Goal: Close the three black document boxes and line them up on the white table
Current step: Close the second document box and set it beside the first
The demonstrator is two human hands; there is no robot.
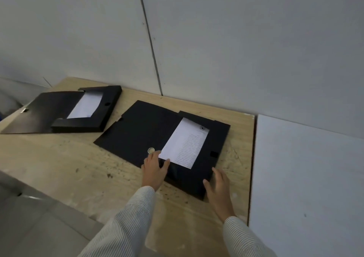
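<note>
At the far left of the wooden desk (59, 158) lies the first black document box (78, 110), open. Its lid is folded out flat to the left, and white paper (86, 105) shows inside the shallow tray, partly covered by black side flaps. It sits near the back edge, close to the grey wall (236, 39).

Just right of it, apart from it and turned at an angle, is the second black document box (149, 130), also open. Its lid lies flat toward the left, with a small round metal fastener (151, 150) near the lid's near edge. In the tray lies a printed sheet (185, 143), white with lines of small text, its near corner under a black flap. A small black tab sits on the tray's right wall.

The left hand (154, 169) rests flat on the near corner of this box, fingers (165, 163) spread and loosely apart, the thumb touching the sheet's corner. The right hand (218, 185) lies against the tray's near right corner, fingers apart, gripping nothing. Both arms wear pale striped sleeves (136, 213).

At the far right, butted against the wooden surface, is the white desk (305, 177).
</note>
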